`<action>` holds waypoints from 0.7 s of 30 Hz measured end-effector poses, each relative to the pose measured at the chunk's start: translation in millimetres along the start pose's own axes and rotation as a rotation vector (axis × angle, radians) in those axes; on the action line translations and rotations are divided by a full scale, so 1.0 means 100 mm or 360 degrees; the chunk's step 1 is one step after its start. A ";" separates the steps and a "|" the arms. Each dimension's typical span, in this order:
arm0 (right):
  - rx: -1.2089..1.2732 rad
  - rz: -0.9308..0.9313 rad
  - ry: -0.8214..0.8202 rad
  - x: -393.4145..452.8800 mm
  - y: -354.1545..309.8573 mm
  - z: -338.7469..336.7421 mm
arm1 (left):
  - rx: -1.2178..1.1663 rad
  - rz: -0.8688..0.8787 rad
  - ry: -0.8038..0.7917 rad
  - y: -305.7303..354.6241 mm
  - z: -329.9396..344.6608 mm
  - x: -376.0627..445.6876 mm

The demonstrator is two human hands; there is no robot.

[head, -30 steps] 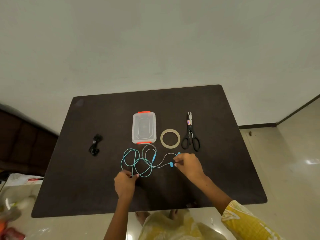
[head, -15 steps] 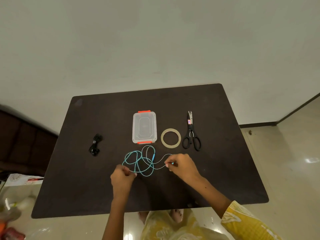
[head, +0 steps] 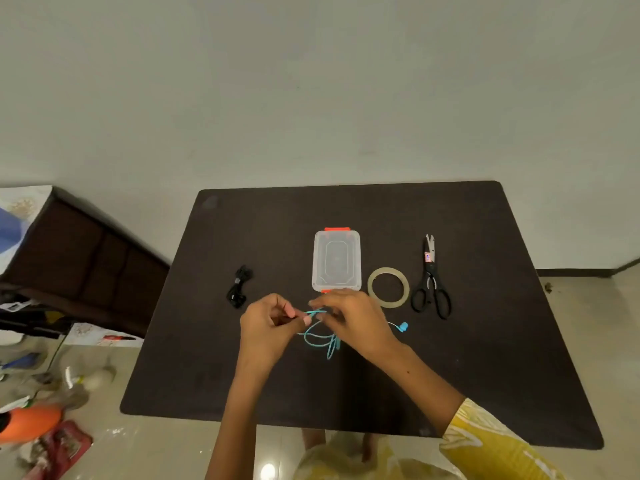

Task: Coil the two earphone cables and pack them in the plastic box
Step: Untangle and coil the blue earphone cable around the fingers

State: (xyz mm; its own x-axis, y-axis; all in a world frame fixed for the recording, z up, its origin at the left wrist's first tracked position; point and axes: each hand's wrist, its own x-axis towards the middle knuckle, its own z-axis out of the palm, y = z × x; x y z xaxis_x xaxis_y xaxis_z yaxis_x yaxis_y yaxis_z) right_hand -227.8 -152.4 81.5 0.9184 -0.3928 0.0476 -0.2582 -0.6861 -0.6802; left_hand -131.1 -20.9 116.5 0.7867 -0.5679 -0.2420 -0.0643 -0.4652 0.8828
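Note:
A blue earphone cable (head: 320,341) hangs in loops between my two hands, just above the dark table (head: 346,386). My left hand (head: 268,323) pinches one part of it and my right hand (head: 353,320) pinches it close by; the fingertips almost meet. One blue earbud (head: 402,327) lies on the table to the right of my right hand. A black earphone cable (head: 239,287) lies bundled at the left. The clear plastic box (head: 336,260) with orange clips stands shut behind my hands.
A roll of clear tape (head: 388,287) lies right of the box, and black scissors (head: 430,280) lie further right. A dark wooden piece of furniture (head: 79,258) stands to the left of the table. Clutter lies on the floor at the lower left.
Both hands have lifted and come together in front of the box. The blue cable, spread in wide loops before, is now gathered into a smaller bunch. An earbud now lies free at the right.

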 end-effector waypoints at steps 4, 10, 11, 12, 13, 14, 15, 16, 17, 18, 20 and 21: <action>0.0195 0.0206 -0.0094 0.16 0.02 -0.19 | -0.0070 -0.0019 0.0015 -0.01 -0.23 0.05; -0.0097 0.0545 -0.0105 0.27 0.09 -0.31 | -0.0247 -0.0057 -0.0040 -0.01 -0.47 0.13; -0.0130 0.0523 -0.0122 0.27 0.05 -0.31 | -0.0270 -0.0059 -0.0065 0.01 -0.47 0.14; -0.0078 0.0462 -0.0134 0.27 -0.01 -0.29 | -0.0296 -0.0053 -0.0098 0.03 -0.48 0.15; 0.0010 0.0378 -0.0152 0.27 -0.07 -0.28 | -0.0325 -0.0040 -0.0132 0.06 -0.48 0.15; 0.0098 0.0285 -0.0160 0.28 -0.13 -0.25 | -0.0356 -0.0021 -0.0167 0.07 -0.49 0.16; 0.0147 0.0215 -0.0159 0.30 -0.17 -0.23 | -0.0387 0.0000 -0.0194 0.09 -0.50 0.16; 0.0168 0.0168 -0.0140 0.32 -0.19 -0.22 | -0.0411 0.0015 -0.0220 0.11 -0.51 0.17; 0.0159 0.0120 -0.0093 0.33 -0.19 -0.22 | -0.0412 0.0017 -0.0263 0.12 -0.52 0.17; 0.0141 0.0043 -0.0028 0.35 -0.18 -0.22 | -0.0390 0.0005 -0.0330 0.14 -0.53 0.17; 0.0081 -0.0167 0.0030 0.42 -0.17 -0.23 | -0.0297 -0.0014 -0.0514 0.15 -0.57 0.18; 0.0027 -0.0268 0.0021 0.44 -0.18 -0.25 | -0.0268 -0.0020 -0.0599 0.17 -0.57 0.18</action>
State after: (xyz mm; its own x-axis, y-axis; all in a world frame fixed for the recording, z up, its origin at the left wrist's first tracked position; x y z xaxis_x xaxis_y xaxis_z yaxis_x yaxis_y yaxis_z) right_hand -190.4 -172.6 114.0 0.9443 -0.2810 0.1713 -0.0956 -0.7324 -0.6742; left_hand -83.4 -0.6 150.3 0.5051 -0.7863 -0.3559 0.0698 -0.3739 0.9249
